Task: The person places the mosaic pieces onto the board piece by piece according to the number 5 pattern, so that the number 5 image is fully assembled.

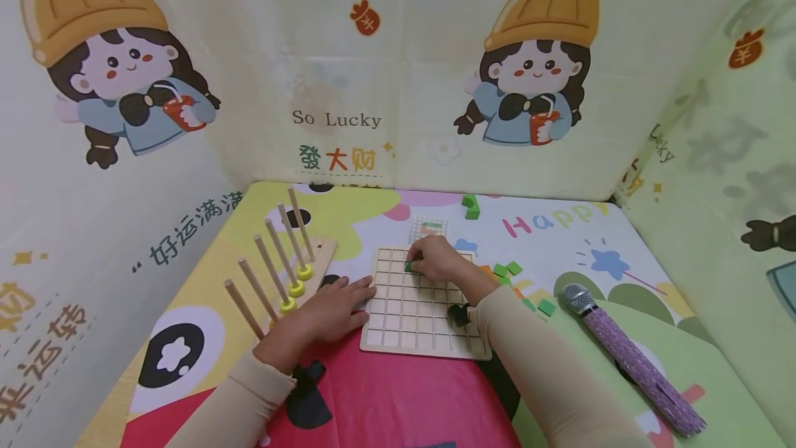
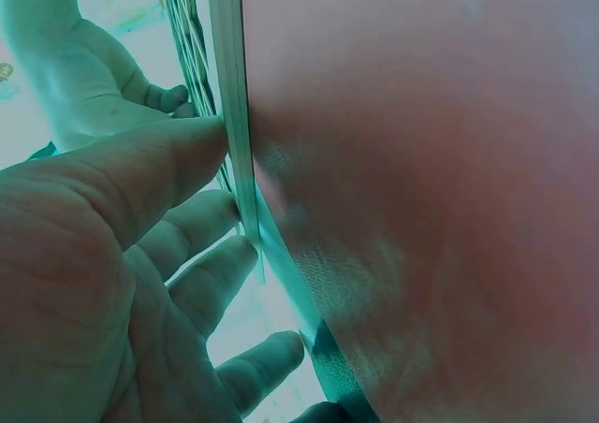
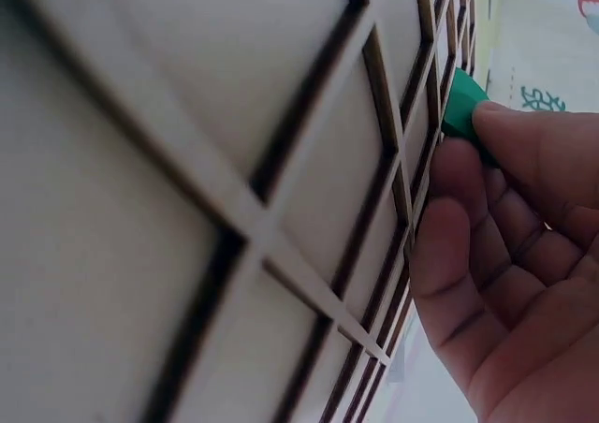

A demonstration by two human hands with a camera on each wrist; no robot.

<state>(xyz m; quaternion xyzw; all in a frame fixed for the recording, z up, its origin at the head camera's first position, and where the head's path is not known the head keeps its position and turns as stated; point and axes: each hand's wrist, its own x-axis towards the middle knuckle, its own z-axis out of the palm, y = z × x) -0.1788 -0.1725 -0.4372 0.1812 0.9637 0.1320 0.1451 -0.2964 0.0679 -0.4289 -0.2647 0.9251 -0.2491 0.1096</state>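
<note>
A wooden grid board with square cells lies flat in front of me. My right hand is over its upper part, pinching a small green tile between thumb and fingers. In the right wrist view the tile stands tilted against the grid's raised lines. My left hand rests at the board's left edge, its fingers fairly straight. The left wrist view shows the fingertips touching the board's side. Just beyond the board lies a small printed grid card, partly hidden behind the right hand.
On the left stands a wooden peg rack with upright dowels and several yellow rings. Loose green tiles and orange ones lie right of the board. A green arched block sits at the back. A glittery microphone lies far right.
</note>
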